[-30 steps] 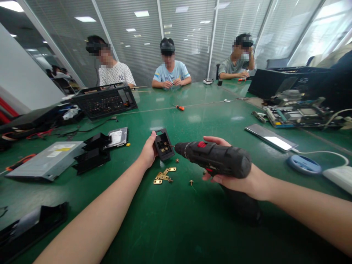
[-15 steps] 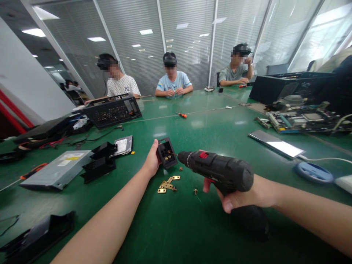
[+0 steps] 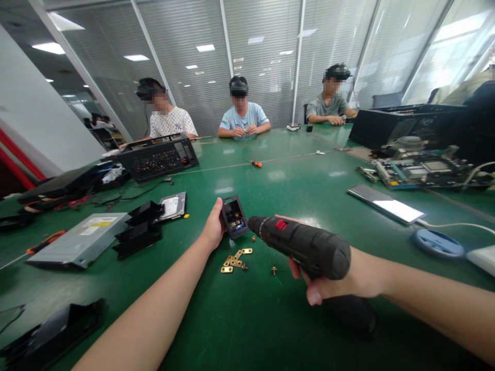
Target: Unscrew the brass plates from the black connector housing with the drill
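Brass plates (image 3: 236, 263) and loose screws (image 3: 274, 270) on near side of left hand (image 3: 214, 224); black brackets (image 3: 137, 237), grey metal drive (image 3: 79, 239) farther left. Phone (image 3: 386, 205) beyond right hand (image 3: 338, 288), to its right. Green worktop (image 3: 294, 180); glass partition (image 3: 266, 62) behind co-workers (image 3: 243, 119) across from hands. Left hand clasping side of black box (image 3: 240, 233). Right hand wrapped round drill (image 3: 303, 245), chuck (image 3: 257, 225) aimed at box opening, between hands.

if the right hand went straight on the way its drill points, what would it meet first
Most likely the black box in the left hand: the drill in the right hand points at it from close by, though depth makes any contact hard to tell.
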The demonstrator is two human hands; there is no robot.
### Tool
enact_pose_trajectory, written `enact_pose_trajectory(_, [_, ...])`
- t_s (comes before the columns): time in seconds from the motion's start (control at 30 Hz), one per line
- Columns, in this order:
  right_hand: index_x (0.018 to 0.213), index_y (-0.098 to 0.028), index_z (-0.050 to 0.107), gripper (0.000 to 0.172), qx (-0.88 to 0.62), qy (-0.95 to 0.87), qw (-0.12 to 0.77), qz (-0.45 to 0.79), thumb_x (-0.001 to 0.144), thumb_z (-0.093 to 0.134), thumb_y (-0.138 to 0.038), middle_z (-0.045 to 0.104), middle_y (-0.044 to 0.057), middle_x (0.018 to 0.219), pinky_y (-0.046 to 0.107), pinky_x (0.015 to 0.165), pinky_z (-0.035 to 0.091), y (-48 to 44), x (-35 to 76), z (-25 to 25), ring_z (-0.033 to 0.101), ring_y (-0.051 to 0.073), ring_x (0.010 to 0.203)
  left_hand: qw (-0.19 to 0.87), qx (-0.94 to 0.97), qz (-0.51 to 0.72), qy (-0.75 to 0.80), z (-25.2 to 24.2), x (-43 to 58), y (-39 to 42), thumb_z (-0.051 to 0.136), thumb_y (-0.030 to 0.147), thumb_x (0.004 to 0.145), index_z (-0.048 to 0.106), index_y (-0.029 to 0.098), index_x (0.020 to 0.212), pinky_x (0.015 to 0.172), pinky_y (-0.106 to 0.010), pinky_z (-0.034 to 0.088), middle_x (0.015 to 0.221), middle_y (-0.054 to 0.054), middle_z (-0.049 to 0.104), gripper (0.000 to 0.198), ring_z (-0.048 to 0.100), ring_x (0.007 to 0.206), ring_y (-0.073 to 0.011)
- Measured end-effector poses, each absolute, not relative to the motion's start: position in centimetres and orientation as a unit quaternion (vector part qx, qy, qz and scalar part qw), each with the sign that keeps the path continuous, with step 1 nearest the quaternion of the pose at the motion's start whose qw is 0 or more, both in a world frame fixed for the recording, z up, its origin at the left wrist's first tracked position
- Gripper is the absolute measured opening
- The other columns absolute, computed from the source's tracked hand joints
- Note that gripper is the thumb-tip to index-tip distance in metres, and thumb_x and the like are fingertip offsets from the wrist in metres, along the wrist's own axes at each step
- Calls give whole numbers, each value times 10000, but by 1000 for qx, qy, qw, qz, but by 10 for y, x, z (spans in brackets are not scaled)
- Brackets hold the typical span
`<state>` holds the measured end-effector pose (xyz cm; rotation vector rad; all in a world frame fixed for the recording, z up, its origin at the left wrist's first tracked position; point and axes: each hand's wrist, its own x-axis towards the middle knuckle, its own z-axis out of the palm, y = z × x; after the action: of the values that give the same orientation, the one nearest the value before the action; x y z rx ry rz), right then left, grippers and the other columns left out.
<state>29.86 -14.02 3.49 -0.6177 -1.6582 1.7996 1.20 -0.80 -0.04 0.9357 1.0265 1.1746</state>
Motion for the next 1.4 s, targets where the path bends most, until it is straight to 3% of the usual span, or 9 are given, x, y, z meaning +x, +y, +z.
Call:
enact_pose_trajectory(0.2, [1676, -364, 125, 1216, -244, -611, 303, 690, 776, 919, -171, 693, 61, 1120, 237, 538, 618, -140, 299, 41, 727, 126, 644, 618, 392, 514, 447, -1, 11, -7, 506, 710, 946, 716, 157, 1127, 826, -400, 627, 1063, -127, 802, 619, 777, 920, -268])
enact_pose_trajectory(0.43, [1669, -360, 121, 1196, -254, -590, 289, 710, 793, 920, -203, 687, 30, 1052, 229, 556, 627, -140, 299, 43, 731, 123, 643, 628, 388, 516, 436, -4, 11, -5, 503, 668, 970, 710, 132, 1196, 891, -443, 615, 1091, -147, 799, 617, 777, 925, -283])
enact_pose_trajectory(0.67, [1667, -355, 146, 1170, -242, -597, 298, 704, 797, 910, -183, 683, 68, 1137, 230, 569, 631, -140, 299, 42, 723, 110, 662, 617, 406, 507, 443, -7, 9, -4, 496, 711, 948, 711, 132, 1175, 805, -424, 621, 1018, -144, 797, 658, 769, 905, -294])
enact_pose_trajectory(0.9, [1669, -367, 23, 1247, -260, -591, 270, 714, 801, 908, -223, 673, 3, 990, 212, 595, 623, -140, 299, 50, 702, 95, 643, 588, 426, 520, 450, -12, 7, -5, 616, 731, 866, 667, 173, 1217, 789, -422, 614, 1017, -97, 782, 661, 760, 900, -284])
enact_pose_trajectory(1.1, [1659, -364, 97, 1160, -253, -602, 266, 709, 818, 883, -221, 665, 30, 1087, 198, 591, 613, -138, 299, 54, 703, 76, 632, 594, 422, 516, 451, -13, 6, -4, 631, 741, 847, 671, 168, 1199, 741, -413, 611, 1016, -105, 780, 674, 761, 887, -295])
enact_pose_trajectory(1.4, [1669, -379, 20, 1262, -264, -581, 265, 723, 793, 911, -205, 678, 7, 1030, 200, 599, 618, -140, 298, 50, 700, 78, 631, 586, 433, 522, 443, -13, 7, -4, 664, 763, 811, 671, 177, 1161, 765, -412, 606, 1033, -108, 774, 683, 755, 909, -297])
